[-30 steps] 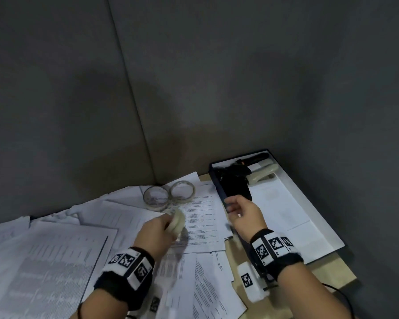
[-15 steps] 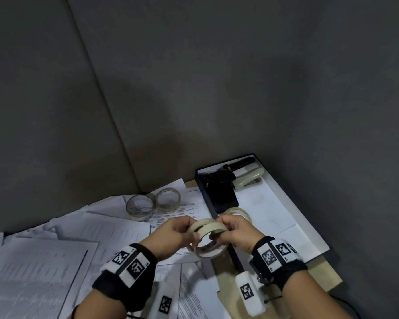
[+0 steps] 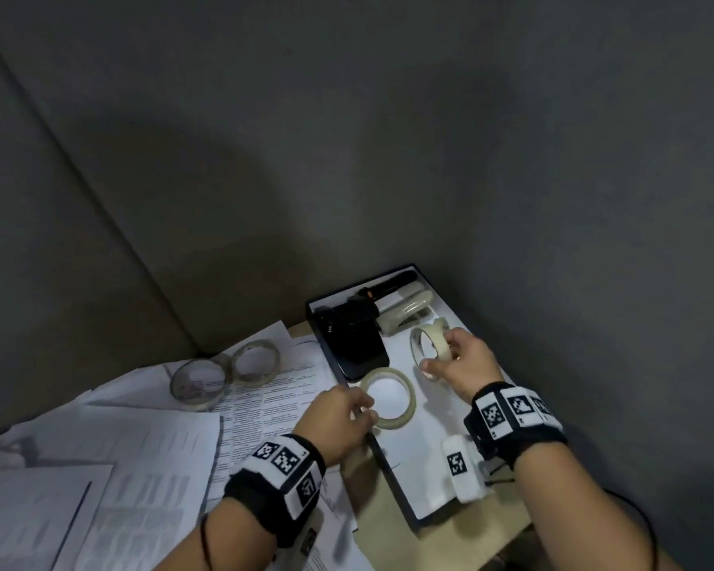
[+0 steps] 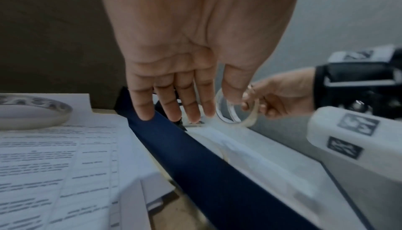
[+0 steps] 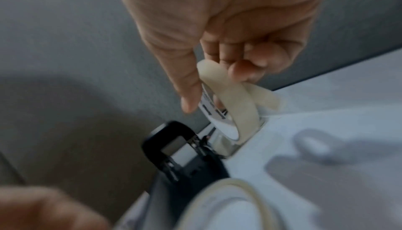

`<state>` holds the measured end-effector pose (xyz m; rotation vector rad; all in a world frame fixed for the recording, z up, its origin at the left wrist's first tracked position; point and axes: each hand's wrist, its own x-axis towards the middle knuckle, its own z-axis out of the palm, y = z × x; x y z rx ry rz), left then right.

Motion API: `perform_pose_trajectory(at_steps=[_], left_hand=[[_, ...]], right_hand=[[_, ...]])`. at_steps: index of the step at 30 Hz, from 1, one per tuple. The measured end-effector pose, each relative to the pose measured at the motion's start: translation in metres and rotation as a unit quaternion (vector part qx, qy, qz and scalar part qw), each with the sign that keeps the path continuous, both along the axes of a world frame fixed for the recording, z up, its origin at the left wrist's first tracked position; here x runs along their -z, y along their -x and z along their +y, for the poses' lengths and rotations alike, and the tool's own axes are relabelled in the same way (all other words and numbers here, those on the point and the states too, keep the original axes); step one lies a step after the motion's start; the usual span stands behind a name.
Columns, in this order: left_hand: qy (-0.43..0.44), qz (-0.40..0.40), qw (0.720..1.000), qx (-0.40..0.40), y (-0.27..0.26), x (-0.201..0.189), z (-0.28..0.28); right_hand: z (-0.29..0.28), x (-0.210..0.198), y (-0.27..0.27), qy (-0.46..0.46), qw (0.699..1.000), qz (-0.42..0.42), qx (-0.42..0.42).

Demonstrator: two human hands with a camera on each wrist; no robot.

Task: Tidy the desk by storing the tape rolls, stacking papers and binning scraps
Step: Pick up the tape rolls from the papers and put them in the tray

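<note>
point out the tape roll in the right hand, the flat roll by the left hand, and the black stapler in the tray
tape roll in the right hand (image 3: 429, 344), head view, on its upper band
flat tape roll (image 3: 405, 420), head view, on its near right rim
black stapler (image 3: 357, 340), head view, on its top face

- Light wooden bench (image 3: 487, 539), set into a corner of grey walls, bare only along its near right edge.
- Printed papers (image 3: 149, 455) spread loose and overlapping across the left side, right up to the box.
- Dark-rimmed box (image 3: 392, 471) with a white floor, lying flat on the right side, touching the papers.
- Two clear tape rolls (image 3: 227, 372) lying flat side by side on the papers near the back corner, touching each other.
</note>
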<state>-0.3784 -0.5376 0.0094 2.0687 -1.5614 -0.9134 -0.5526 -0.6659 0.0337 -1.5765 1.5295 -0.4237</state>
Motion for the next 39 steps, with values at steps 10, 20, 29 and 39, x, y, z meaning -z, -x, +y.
perform_pose_trajectory(at_steps=[10, 20, 29, 39], left_hand=[[-0.08, -0.242, 0.946, 0.2, 0.04, 0.026, -0.021], [-0.117, -0.276, 0.924, 0.237, 0.046, 0.028, -0.028], [-0.104, -0.268, 0.931, 0.223, 0.044, 0.034, -0.024], [-0.063, -0.234, 0.949, 0.202, 0.041, 0.033, -0.024]], right_hand=[[0.008, 0.039, -0.007, 0.034, 0.945, 0.255, -0.203], [-0.003, 0.036, -0.008, 0.028, 0.908, 0.325, -0.264], [-0.004, 0.037, -0.005, 0.021, 0.892, 0.358, -0.274], [-0.01, 0.027, -0.009, 0.071, 0.89, 0.377, -0.246]])
